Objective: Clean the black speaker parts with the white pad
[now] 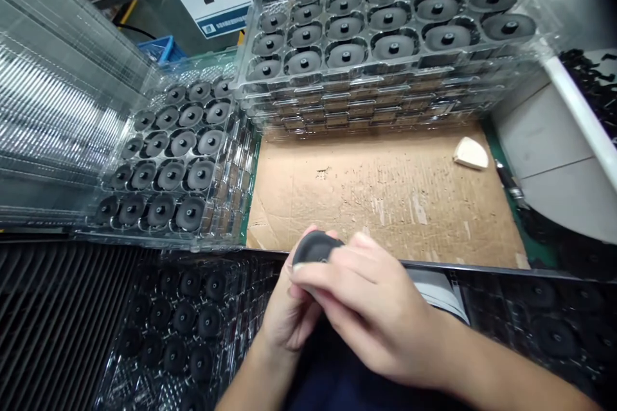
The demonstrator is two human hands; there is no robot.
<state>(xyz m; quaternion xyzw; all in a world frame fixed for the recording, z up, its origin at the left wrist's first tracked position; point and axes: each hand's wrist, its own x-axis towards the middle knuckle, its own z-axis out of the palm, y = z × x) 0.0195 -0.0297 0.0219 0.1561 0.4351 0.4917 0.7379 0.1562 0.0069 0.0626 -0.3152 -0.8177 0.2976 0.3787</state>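
Black disc (313,247), tilted with its face up, held between both hands at the near edge of the cardboard sheet (357,199), seemingly raised off it. Cupped from below and from the left side by the left hand (289,313), with fingers curled around the rim; cannot tell how far under, because hidden. Gripped from the right by the right hand (380,302), with fingers bent closed over the face and edge, covering much of the surface.

Looks light, easily borne by one hand. Probably stiff, in moulded plastic or hard rubber; cannot tell which. Matt rather than glossy, so likely not very slippery, though apt to turn between fingertips along its rounded rim. Unlikely to shatter, perhaps easy to scuff across the face. Best taken by the rim at opposite edges, keeping pressure off the middle. Much like the seated discs (189,213) in the clear trays (226,186) to the left, each with a small raised hub at the centre and little room around the edge for fingertips.
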